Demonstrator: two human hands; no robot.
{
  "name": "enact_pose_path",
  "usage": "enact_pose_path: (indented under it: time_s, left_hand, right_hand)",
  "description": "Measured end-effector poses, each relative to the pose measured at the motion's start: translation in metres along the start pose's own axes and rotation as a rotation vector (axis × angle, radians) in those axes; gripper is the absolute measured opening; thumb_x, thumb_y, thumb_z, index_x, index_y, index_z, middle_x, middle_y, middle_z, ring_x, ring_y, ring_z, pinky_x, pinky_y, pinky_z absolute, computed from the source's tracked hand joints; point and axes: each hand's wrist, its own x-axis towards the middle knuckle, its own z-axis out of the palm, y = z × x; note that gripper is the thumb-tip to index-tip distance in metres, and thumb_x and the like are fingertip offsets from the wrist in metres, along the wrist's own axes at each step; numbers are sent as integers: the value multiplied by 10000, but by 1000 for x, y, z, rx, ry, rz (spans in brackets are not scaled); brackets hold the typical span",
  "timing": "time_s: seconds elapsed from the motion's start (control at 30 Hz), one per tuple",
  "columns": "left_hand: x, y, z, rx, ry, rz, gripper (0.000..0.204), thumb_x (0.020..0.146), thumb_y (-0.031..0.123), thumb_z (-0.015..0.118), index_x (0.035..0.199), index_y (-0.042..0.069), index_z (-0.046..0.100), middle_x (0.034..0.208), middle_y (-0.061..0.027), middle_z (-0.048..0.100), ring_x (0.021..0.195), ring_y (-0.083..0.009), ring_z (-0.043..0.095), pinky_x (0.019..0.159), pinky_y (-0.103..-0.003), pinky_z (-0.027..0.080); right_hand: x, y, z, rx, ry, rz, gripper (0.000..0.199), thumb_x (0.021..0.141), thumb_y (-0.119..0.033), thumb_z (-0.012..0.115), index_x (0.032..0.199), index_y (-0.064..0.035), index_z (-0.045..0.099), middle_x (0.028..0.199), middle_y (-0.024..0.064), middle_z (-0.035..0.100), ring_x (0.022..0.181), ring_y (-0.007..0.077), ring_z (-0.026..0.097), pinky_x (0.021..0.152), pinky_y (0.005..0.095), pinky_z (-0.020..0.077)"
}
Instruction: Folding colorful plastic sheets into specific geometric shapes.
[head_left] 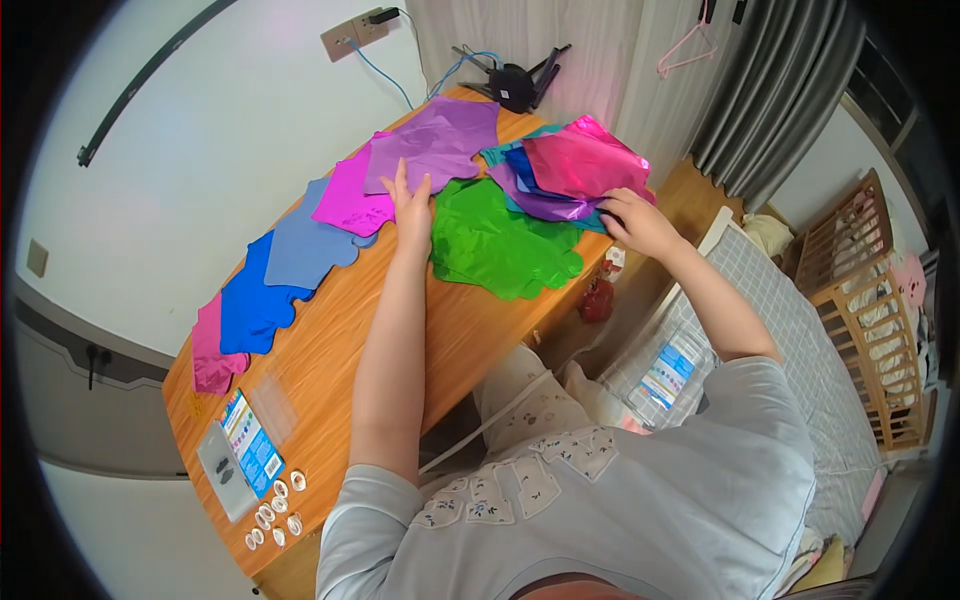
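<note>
Head view centres on a loose stack of foil sheets at the far right of the wooden table (330, 345): a pink sheet (585, 165) on top, with a glossy purple sheet (530, 200) and a dark blue sheet (518, 162) showing beneath. The right hand (637, 222) lies at the stack's near right edge, fingers bent over it, perhaps to steady or separate the layers; whether the thumb pinches from below cannot be told. The left hand (408, 208) is relaxed and open, fingers apart, over the lower edge of a light purple sheet (440, 140), gripping nothing; firm contact is unclear. Green sheets (505, 240) lie between the hands.

Leftward, a magenta sheet (350, 195), a pale blue sheet (308, 240), a blue sheet (257, 305) and a dark pink sheet (216, 350) overlap in a row, apparently fanned so that each colour shows. Near the table's left end, a blue-and-white card (253, 445) lies just beside small white rings (299, 480), probably kept apart from the foil. Beyond the stack stands a black router (514, 88).
</note>
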Motion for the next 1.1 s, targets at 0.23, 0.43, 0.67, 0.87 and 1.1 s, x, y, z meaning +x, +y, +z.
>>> enact_pose_path:
  time_s: [0.23, 0.43, 0.67, 0.87, 1.1]
  left_hand:
    - [-46, 18, 21, 173, -417, 422, 223, 1014, 205, 658, 1188, 74, 703, 1282, -157, 652, 1070, -178, 645, 830, -317, 506]
    - [-101, 59, 34, 346, -827, 672, 300, 979, 305, 684, 808, 59, 699, 729, -137, 667, 645, -348, 617, 573, -420, 470]
    - [-125, 67, 50, 398, -842, 597, 380, 979, 364, 683, 777, 42, 694, 654, -130, 642, 594, -312, 621, 571, -407, 491]
    - [-128, 92, 56, -105, -790, -390, 379, 1014, 417, 668, 1041, 40, 687, 997, -50, 711, 832, -172, 697, 725, -351, 577]
    - [-111, 75, 56, -492, -791, -532, 445, 1025, 427, 651, 1297, 82, 583, 1235, -48, 667, 982, -167, 701, 874, -345, 586]
  right_hand:
    - [4, -12, -1, 68, -95, 19, 275, 881, -212, 773, 1070, -18, 727, 1176, 159, 682, 1107, 373, 630, 965, 450, 521]
    - [10, -20, 1, 33, -67, -8, 222, 894, -219, 749, 980, -16, 727, 1035, 150, 680, 1030, 354, 642, 900, 454, 528]
    - [19, -32, -5, 32, 48, 65, 136, 901, -133, 733, 940, -5, 710, 949, 136, 689, 924, 320, 667, 823, 428, 543]
    - [34, -75, -22, 364, 165, 224, 128, 900, -125, 742, 931, -7, 703, 888, 141, 667, 842, 316, 660, 736, 401, 525]
    - [47, -124, -21, 465, 179, 170, 138, 906, -133, 767, 968, -22, 714, 865, 100, 630, 809, 262, 636, 711, 345, 507]
